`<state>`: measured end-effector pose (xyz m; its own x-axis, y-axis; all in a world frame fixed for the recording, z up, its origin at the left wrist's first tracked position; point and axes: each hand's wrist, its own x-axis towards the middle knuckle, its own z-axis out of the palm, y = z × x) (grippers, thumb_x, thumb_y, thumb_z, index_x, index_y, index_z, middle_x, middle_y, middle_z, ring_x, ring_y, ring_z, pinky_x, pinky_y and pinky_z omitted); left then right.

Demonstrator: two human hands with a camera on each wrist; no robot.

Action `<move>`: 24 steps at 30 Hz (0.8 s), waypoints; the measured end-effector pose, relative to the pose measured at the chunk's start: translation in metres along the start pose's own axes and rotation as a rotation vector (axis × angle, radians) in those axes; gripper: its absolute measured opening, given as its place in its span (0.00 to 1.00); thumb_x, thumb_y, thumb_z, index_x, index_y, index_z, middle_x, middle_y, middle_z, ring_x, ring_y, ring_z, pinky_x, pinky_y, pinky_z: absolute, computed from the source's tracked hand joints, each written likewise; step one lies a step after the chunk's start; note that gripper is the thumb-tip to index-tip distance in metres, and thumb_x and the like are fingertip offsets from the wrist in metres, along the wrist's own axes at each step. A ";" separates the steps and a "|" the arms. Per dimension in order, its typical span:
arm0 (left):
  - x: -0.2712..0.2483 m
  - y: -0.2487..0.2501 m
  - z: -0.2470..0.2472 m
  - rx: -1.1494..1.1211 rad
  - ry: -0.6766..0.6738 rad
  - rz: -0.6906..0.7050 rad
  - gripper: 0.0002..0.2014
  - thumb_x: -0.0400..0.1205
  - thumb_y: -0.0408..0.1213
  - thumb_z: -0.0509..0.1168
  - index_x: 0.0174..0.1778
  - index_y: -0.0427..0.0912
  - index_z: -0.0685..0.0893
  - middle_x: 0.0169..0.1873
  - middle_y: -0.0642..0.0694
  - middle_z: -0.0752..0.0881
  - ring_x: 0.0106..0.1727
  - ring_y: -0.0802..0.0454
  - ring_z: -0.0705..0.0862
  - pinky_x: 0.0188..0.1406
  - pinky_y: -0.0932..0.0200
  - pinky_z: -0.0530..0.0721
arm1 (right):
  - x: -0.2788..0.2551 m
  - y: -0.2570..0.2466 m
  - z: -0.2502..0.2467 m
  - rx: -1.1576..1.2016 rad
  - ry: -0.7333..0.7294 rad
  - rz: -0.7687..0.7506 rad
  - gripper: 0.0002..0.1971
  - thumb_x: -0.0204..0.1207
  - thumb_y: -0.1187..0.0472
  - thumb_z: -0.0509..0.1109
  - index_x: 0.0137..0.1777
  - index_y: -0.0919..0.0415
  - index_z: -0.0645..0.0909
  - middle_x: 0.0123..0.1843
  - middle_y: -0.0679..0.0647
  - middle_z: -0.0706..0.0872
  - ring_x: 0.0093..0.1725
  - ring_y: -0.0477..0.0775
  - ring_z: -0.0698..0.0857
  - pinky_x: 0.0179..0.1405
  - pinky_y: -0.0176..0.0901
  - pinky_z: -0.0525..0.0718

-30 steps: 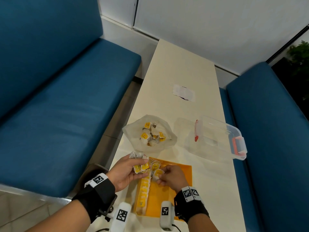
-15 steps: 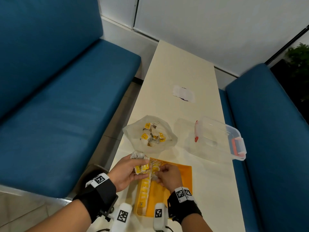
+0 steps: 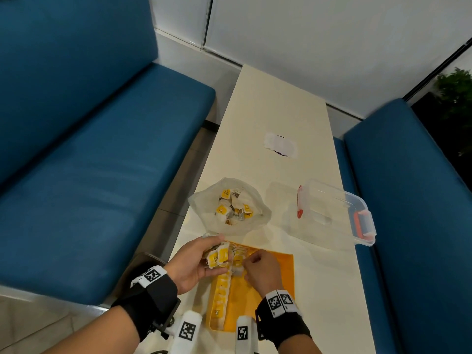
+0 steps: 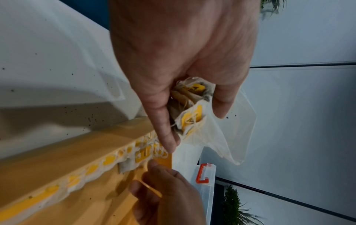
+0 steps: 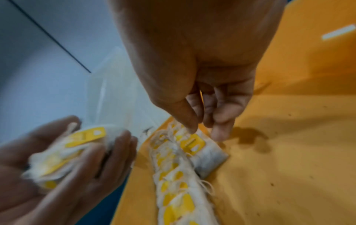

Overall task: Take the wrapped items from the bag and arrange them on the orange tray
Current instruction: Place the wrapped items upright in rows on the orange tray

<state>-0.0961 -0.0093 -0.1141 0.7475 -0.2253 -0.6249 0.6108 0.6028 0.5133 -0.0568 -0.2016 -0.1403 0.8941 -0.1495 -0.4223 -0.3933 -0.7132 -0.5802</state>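
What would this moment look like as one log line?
left hand: holds tea bags | right hand: fingertips at row | tray: one row | bag: part full

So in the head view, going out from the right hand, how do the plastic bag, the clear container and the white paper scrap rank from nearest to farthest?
Measured from the right hand, which is over the orange tray:
1. Plastic bag, just beyond the tray, ahead and slightly left.
2. Clear container, ahead and to the right, near the table's right edge.
3. White paper scrap, farthest up the table, roughly straight ahead.

The right hand (image 3: 260, 270) (previously pinching a tea bag (image 5: 207, 156)) released it onto the tray (image 3: 278, 267).
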 end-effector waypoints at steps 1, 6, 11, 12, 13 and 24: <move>0.000 0.001 0.000 -0.014 0.003 -0.014 0.19 0.83 0.43 0.73 0.66 0.34 0.84 0.55 0.33 0.92 0.57 0.38 0.92 0.55 0.41 0.92 | -0.005 -0.004 -0.005 -0.036 0.047 -0.065 0.03 0.75 0.62 0.73 0.41 0.55 0.82 0.37 0.51 0.89 0.38 0.52 0.89 0.38 0.45 0.88; -0.003 0.005 0.003 -0.016 0.018 -0.046 0.21 0.84 0.43 0.72 0.68 0.34 0.83 0.59 0.32 0.91 0.58 0.37 0.92 0.50 0.42 0.94 | -0.038 -0.031 -0.030 0.035 -0.023 -0.607 0.17 0.76 0.67 0.74 0.56 0.43 0.82 0.52 0.41 0.81 0.46 0.45 0.84 0.46 0.27 0.80; -0.005 0.004 0.006 -0.003 -0.020 -0.034 0.21 0.85 0.43 0.70 0.69 0.33 0.85 0.60 0.32 0.89 0.54 0.38 0.90 0.53 0.42 0.93 | -0.042 -0.043 -0.036 -0.087 -0.268 -0.733 0.25 0.77 0.64 0.74 0.67 0.35 0.80 0.57 0.37 0.76 0.48 0.44 0.83 0.51 0.24 0.78; -0.006 0.004 0.006 -0.006 -0.026 -0.044 0.19 0.86 0.43 0.69 0.68 0.33 0.85 0.56 0.33 0.90 0.53 0.39 0.90 0.55 0.41 0.92 | -0.041 -0.044 -0.036 -0.108 -0.273 -0.731 0.25 0.77 0.64 0.74 0.67 0.35 0.81 0.56 0.37 0.75 0.48 0.44 0.83 0.50 0.24 0.78; -0.007 0.004 0.007 -0.006 -0.028 -0.056 0.18 0.87 0.43 0.68 0.66 0.33 0.85 0.53 0.34 0.90 0.51 0.40 0.91 0.56 0.41 0.90 | -0.040 -0.044 -0.035 -0.113 -0.272 -0.724 0.23 0.76 0.63 0.74 0.66 0.36 0.82 0.56 0.38 0.75 0.48 0.44 0.83 0.49 0.25 0.78; -0.014 0.004 0.006 0.052 -0.115 -0.091 0.17 0.83 0.41 0.72 0.65 0.38 0.89 0.61 0.38 0.92 0.60 0.37 0.91 0.60 0.47 0.89 | -0.039 -0.040 -0.027 0.002 -0.223 -0.699 0.15 0.74 0.68 0.76 0.53 0.45 0.85 0.50 0.42 0.79 0.44 0.43 0.84 0.44 0.28 0.80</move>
<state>-0.1027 -0.0079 -0.0997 0.7118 -0.3650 -0.6001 0.6876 0.5363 0.4895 -0.0701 -0.1857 -0.0816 0.8713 0.4834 -0.0846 0.2528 -0.5898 -0.7669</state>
